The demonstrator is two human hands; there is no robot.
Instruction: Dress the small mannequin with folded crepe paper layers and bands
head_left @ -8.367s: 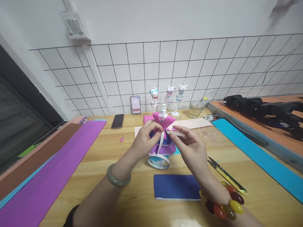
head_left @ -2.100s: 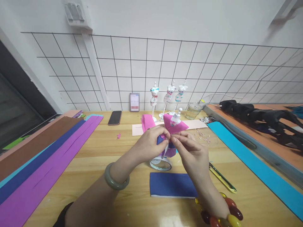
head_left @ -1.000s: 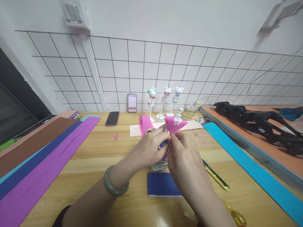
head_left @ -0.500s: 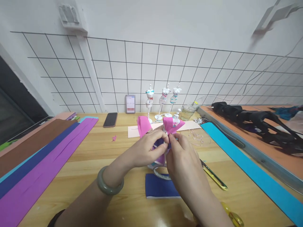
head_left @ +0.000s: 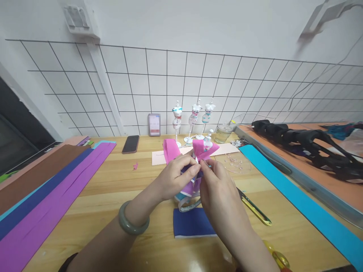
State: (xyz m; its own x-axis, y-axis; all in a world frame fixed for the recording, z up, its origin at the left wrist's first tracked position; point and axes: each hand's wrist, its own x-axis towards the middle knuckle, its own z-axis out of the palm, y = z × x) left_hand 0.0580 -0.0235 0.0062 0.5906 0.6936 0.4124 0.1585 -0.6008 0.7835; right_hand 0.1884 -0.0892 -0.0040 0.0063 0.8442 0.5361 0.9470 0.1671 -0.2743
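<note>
White wall (head_left: pixel 187 26) behind, dark grid lines across it; pale wooden bench (head_left: pixel 104 183) below.

Head view: dressed mannequin (head_left: pixel 202 151) is at mid-bench, between the two hands and just ahead of their fingertips. Long axis tilted, foot toward the person and leftward, neck away and to the right. Neither hand plainly nearer; both meet at the waist, under the pink collar. Left hand (head_left: pixel 174 178), from the left: thumb and forefinger nearly closed, pinching what I take for the white strip (head_left: pixel 196 161). Right hand (head_left: pixel 219 190), opposite: fingers curled inward, back of hand hiding the grip; cannot tell how far closed or on what. Ring-shaped roll (head_left: pixel 187 209) sits beneath them, before the skirt.
</note>
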